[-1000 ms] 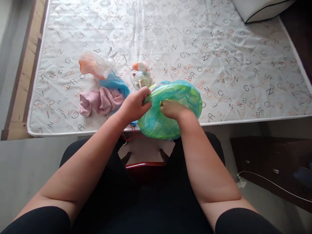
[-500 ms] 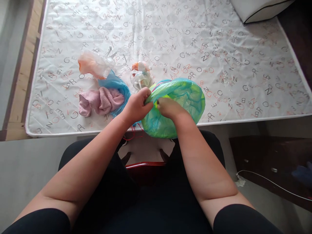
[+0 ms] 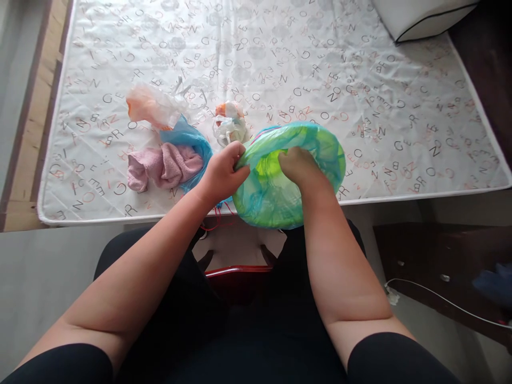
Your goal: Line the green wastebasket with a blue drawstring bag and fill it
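Note:
A thin blue plastic bag (image 3: 324, 154) with something bright green inside it sits on the near edge of a mattress (image 3: 360, 80) printed with letters. My left hand (image 3: 222, 173) pinches the bag's rim at its left side. My right hand (image 3: 298, 165) reaches into the bag's mouth, fingers pushed down against the green contents. To the left lie a pink towel (image 3: 162, 166), another blue bag (image 3: 188, 138) under it, and a clear bag holding something orange (image 3: 150, 106).
A small knotted white and orange bag (image 3: 229, 124) lies just behind my left hand. A white pillow (image 3: 420, 16) sits at the far right corner. A dark cabinet (image 3: 440, 266) with a white cable stands at the lower right. A red stool edge (image 3: 238, 271) shows between my knees.
My right hand has moved from the bag's near rim further in and away from me, spreading the opening. The left hand keeps its hold on the rim.

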The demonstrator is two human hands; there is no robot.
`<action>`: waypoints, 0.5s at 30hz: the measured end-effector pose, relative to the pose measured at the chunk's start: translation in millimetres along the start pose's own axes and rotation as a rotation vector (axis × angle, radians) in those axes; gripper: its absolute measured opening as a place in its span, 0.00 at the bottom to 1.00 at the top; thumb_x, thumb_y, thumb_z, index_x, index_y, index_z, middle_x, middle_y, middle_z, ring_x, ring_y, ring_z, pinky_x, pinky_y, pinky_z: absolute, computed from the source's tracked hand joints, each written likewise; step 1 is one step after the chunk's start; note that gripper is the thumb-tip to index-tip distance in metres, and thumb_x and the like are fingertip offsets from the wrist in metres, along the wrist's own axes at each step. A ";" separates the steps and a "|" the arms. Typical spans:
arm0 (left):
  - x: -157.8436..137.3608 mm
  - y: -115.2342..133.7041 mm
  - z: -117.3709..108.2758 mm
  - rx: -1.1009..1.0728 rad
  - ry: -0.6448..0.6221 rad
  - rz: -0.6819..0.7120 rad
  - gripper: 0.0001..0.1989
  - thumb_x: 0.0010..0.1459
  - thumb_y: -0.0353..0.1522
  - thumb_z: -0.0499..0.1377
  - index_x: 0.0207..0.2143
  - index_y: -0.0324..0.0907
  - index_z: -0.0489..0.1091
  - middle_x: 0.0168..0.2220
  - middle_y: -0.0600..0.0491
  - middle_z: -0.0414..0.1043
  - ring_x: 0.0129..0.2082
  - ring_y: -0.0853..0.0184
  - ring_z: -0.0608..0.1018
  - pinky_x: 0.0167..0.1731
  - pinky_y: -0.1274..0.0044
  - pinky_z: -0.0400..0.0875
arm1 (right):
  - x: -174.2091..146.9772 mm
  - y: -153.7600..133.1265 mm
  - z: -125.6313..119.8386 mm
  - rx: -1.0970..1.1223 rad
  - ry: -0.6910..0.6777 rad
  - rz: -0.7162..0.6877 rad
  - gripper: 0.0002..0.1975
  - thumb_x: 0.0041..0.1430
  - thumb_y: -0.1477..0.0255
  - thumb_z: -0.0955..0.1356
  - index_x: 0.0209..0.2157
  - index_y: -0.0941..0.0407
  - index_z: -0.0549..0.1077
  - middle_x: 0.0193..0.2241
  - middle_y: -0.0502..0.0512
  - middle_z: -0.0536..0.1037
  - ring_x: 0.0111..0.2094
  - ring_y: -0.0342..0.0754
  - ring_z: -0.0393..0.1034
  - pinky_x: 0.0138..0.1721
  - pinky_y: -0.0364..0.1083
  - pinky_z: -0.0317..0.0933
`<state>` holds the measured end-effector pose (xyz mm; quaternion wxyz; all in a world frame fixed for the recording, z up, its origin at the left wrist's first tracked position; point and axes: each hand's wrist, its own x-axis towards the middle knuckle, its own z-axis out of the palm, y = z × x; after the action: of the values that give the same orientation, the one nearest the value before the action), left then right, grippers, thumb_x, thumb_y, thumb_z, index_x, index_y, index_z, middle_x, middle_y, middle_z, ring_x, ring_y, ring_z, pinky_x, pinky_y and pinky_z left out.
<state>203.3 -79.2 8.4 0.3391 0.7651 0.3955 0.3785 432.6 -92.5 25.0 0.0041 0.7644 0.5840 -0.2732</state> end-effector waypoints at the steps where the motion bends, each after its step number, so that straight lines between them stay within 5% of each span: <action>1: 0.1 0.4 -0.2 -0.006 0.006 -0.017 0.12 0.55 0.23 0.59 0.34 0.46 0.58 0.25 0.60 0.54 0.24 0.70 0.59 0.25 0.75 0.57 | -0.5 -0.4 -1.6 0.038 0.007 0.009 0.24 0.77 0.67 0.58 0.63 0.63 0.73 0.59 0.76 0.80 0.57 0.64 0.77 0.56 0.56 0.69; 5: -1.2 -1.0 1.0 -0.013 0.056 -0.058 0.12 0.57 0.24 0.60 0.34 0.47 0.59 0.25 0.59 0.56 0.25 0.69 0.62 0.25 0.75 0.60 | -2.6 -13.0 15.1 0.019 -0.259 -0.138 0.25 0.75 0.68 0.61 0.68 0.57 0.70 0.70 0.68 0.74 0.65 0.62 0.72 0.62 0.55 0.66; 9: -3.0 -6.4 3.3 0.031 0.123 -0.071 0.11 0.58 0.23 0.60 0.35 0.47 0.62 0.26 0.58 0.57 0.26 0.68 0.66 0.27 0.74 0.63 | -5.6 -30.7 38.0 -0.063 -0.513 -0.242 0.19 0.73 0.66 0.66 0.60 0.55 0.78 0.65 0.65 0.79 0.62 0.64 0.76 0.60 0.55 0.67; 15: -1.0 -12.7 4.6 0.054 0.124 -0.078 0.09 0.63 0.27 0.63 0.39 0.47 0.65 0.26 0.59 0.54 0.25 0.69 0.65 0.26 0.75 0.63 | -4.0 -36.8 36.5 -0.124 -0.285 -0.187 0.24 0.73 0.74 0.62 0.66 0.58 0.72 0.66 0.70 0.76 0.63 0.63 0.73 0.62 0.58 0.66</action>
<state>202.5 -75.3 -4.6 0.3076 0.7330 0.4553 0.4009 383.9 -96.2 7.2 0.1086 0.6587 0.6616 -0.3415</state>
